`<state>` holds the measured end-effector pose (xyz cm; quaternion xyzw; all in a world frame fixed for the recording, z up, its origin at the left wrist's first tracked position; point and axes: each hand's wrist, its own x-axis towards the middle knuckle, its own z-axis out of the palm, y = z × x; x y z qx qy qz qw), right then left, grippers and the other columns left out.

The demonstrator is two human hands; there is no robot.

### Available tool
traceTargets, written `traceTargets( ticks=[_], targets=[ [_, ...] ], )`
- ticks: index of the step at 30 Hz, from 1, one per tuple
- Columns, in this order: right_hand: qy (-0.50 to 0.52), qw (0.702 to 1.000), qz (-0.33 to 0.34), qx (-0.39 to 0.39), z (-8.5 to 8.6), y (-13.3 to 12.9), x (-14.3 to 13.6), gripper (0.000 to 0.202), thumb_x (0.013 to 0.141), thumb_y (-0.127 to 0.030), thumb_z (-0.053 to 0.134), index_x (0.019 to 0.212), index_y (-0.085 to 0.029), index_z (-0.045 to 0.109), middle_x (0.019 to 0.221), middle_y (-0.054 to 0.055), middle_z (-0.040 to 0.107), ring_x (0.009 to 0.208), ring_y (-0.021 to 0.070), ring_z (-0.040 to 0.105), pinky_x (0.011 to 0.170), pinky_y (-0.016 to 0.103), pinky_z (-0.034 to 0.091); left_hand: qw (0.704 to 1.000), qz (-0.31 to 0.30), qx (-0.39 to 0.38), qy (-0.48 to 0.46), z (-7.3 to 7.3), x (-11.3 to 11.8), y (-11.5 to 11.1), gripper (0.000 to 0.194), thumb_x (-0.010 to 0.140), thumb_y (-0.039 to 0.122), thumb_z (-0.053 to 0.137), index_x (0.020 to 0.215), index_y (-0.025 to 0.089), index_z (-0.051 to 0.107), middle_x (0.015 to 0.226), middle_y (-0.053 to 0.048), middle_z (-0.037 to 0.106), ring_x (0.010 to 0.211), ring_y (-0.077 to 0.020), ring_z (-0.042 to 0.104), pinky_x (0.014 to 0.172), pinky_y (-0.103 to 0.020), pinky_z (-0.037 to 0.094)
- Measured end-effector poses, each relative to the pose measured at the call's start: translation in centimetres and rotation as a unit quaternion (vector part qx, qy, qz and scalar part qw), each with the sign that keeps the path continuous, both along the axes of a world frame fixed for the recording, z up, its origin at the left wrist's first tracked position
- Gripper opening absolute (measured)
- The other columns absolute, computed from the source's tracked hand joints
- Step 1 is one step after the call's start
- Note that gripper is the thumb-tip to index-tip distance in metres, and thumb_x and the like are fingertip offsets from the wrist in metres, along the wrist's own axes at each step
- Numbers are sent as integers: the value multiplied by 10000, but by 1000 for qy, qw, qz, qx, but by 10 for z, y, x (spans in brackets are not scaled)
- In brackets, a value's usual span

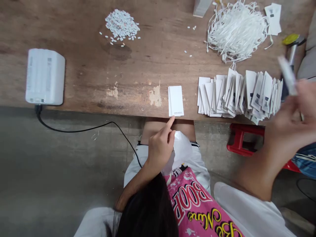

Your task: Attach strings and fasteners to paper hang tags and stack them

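Wide lane left and centre in the frame, crowding at right.
Bare brown wooden tabletop [86, 74] gives passage between the rounded white plastic box [46, 77] at left and the small stack of white cards [176, 100] at centre, below the heap of tiny white pieces [122, 24]. At right, a long row of overlapping white cards [230, 93] and a tangled mound of white cords [237, 31] nearly meet, blocking passage.
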<state>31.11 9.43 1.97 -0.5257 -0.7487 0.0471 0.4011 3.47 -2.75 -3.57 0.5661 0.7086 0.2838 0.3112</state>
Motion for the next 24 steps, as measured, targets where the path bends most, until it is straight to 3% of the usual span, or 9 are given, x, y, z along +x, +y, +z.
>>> traceTargets(
  ticks=[2,3,5,8,10,16,18,20,24],
  targets=[
    [-86,996,1,26,2,-11,-7,418,829,-310,663,1238,-389,634,1289,17,634,1227,349,546,1030,516,379,996,18,-9,-84,4,0,1,375,883,181,577,1252,250,590,792,35,732,675,-91,653,685,-204,502],
    [-94,995,21,-31,3,-20,-16,458,844,-256,641,1286,-367,603,1346,27,589,1275,340,509,1055,492,374,992,21,-14,-125,7,-1,0,304,872,182,599,1168,243,638,797,34,738,683,-88,665,687,-198,510],
    [-4,995,86,-48,3,-38,-39,392,866,-199,590,1219,-355,658,1237,44,659,1149,299,608,1024,468,442,982,15,-12,-188,14,-5,-1,140,861,193,626,978,226,695,813,25,748,701,-87,680,670,-183,519],
    [-24,923,290,-251,-1,-56,-67,490,859,-228,624,1339,-294,549,1284,80,629,1200,282,579,996,472,491,972,-17,51,-230,25,-16,-7,75,865,185,628,838,210,693,801,13,743,724,-97,687,666,-187,528],
    [-60,881,353,-310,-6,-57,-75,518,847,-251,658,1347,-253,523,1267,101,634,1209,266,567,999,457,486,960,-33,127,-248,30,-27,-12,90,867,150,620,848,211,684,800,4,735,755,-117,693,692,-224,542],
    [47,881,320,-346,-10,-53,-81,74,823,-178,680,887,-214,669,879,37,667,836,160,639,740,285,521,942,14,248,-224,33,-60,-25,96,841,136,644,841,223,683,741,6,703,761,-163,695,688,-295,555],
    [82,896,291,-326,-9,-59,-87,82,820,-134,667,842,-213,673,886,35,635,822,145,626,711,266,509,947,39,203,-245,31,-66,-29,108,847,254,664,950,231,685,843,-19,713,844,-181,689,779,-329,554],
    [93,915,266,-287,-11,-67,-93,133,817,-91,648,840,-217,683,896,35,613,815,138,617,695,265,503,948,48,120,-291,29,-70,-34,394,833,473,642,1142,228,639,1026,-71,703,958,-219,673,871,-364,537],
    [56,958,246,-134,-27,-85,-103,243,793,-43,647,923,-240,703,911,42,594,838,161,603,689,309,506,929,-19,-21,-368,31,-76,-42,737,814,754,392,1274,207,574,1239,-117,618,1068,-280,627,928,-394,504]
  ],
)
